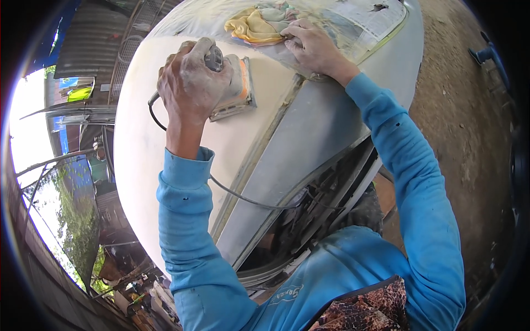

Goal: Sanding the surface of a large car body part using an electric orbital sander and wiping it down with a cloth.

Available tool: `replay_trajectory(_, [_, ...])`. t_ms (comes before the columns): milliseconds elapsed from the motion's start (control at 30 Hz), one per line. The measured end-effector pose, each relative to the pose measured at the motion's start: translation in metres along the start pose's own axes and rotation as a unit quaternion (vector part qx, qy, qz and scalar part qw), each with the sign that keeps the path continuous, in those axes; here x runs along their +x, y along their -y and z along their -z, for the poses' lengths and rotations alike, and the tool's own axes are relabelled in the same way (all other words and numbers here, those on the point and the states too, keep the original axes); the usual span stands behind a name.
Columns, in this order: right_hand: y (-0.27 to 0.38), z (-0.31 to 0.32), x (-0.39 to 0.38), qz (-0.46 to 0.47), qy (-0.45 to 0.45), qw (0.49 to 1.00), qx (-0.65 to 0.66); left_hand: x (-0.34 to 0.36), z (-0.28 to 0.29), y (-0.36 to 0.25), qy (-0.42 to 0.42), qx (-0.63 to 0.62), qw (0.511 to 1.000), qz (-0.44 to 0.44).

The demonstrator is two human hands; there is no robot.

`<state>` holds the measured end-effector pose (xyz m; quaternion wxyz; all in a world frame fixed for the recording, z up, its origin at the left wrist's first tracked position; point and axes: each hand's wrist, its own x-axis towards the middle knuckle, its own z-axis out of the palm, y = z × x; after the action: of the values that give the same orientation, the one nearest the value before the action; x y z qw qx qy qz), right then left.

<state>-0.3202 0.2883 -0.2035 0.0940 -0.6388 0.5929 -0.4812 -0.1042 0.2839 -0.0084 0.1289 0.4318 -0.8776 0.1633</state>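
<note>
My left hand (193, 77) is closed round an orbital sander (234, 94), a grey tool with an orange band, resting on the cream-coated panel of a vehicle body (152, 127). A black cord (237, 196) runs from it over the bodywork. My right hand (312, 47) lies with thumb and fingers apart and slightly bent on the plastic-covered upper surface, its fingertips at a crumpled yellow and pale cloth (254, 25). Masking paper (370, 19) is taped at the top right. A grey strip of bodywork (298, 132) runs down beside a taped seam.
A dark window opening (292, 231) is in the bodywork below my hands. Dirt ground (452, 138) lies to the right, with a blue object (486, 55) at its edge. Corrugated sheets (83, 30), poles and piled clutter line the left.
</note>
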Motion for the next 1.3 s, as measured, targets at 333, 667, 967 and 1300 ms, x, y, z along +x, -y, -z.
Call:
replay_trajectory(333, [-0.010,-0.003,0.000,0.006,-0.008,1.000,-0.007,-0.023,0.008,0.007,-0.011,0.006,1.000,0.007])
replay_trajectory(667, [-0.013,-0.005,-0.001,0.013,-0.011,1.000,-0.023,-0.070,0.025,0.014,-0.017,0.026,0.999,0.019])
replay_trajectory(967, [-0.004,-0.002,0.000,0.004,0.001,1.000,-0.007,-0.016,0.010,-0.011,0.031,0.038,0.997,0.054])
replay_trajectory(1300, [-0.007,0.004,0.002,0.006,0.026,1.000,-0.014,-0.008,0.006,-0.008,0.043,0.058,0.994,0.082])
